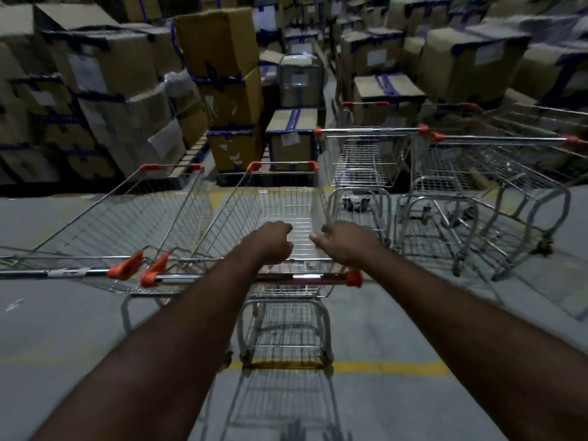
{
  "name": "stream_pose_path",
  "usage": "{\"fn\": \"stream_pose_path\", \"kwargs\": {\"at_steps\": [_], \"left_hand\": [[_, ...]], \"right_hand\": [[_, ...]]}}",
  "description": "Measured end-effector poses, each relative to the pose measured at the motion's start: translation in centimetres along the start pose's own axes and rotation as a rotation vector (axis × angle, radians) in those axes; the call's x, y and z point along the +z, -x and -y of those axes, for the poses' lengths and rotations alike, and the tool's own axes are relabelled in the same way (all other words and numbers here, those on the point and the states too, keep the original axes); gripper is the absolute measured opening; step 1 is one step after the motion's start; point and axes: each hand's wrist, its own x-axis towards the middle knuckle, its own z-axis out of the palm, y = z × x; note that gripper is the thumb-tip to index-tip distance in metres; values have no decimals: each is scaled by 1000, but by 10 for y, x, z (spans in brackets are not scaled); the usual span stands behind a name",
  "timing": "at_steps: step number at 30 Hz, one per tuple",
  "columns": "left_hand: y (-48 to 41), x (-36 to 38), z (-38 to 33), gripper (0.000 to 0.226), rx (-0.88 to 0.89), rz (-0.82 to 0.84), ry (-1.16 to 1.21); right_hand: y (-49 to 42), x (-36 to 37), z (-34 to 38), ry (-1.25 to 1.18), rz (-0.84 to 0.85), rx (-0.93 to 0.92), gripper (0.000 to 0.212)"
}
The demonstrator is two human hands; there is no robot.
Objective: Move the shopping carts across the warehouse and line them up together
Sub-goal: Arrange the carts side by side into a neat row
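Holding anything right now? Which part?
Left hand and right hand sit curled at the rear basket rail of the middle cart, past its handle bar; firm grip cannot be told.

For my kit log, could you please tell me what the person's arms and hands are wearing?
Nothing that shows: the left hand and right hand have no gloves, and the left forearm and right forearm are uncovered, with no sleeve in view to the frame's edge. I see no watch, band or ring, though motion blur could hide a thin one.

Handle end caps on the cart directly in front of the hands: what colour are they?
Orange-red. The right end cap shows it best, in the head view.
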Motion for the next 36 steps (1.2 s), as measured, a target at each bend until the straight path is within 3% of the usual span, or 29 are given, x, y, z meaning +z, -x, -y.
{"fn": "stream_pose_path", "kwargs": {"at_steps": [5, 14, 21, 30, 36], "left_hand": [[-33, -14, -60, 62, 156, -59, 10], [-131, -43, -133, 67, 282, -65, 41], [-242, -81, -192, 64, 393, -112, 72], [-353, -101, -202, 69, 339, -162, 188], [-401, -93, -193, 65, 221, -179, 231]], "right_hand": [[-6, -37, -43, 20, -99, -11, 68], [-55, -92, -123, 68, -165, 39, 63], [-119, -154, -186, 99, -215, 127, 90], [-209, -187, -241, 137, -151, 121, 75], [-283, -192, -279, 135, -128, 19, 70]]}}
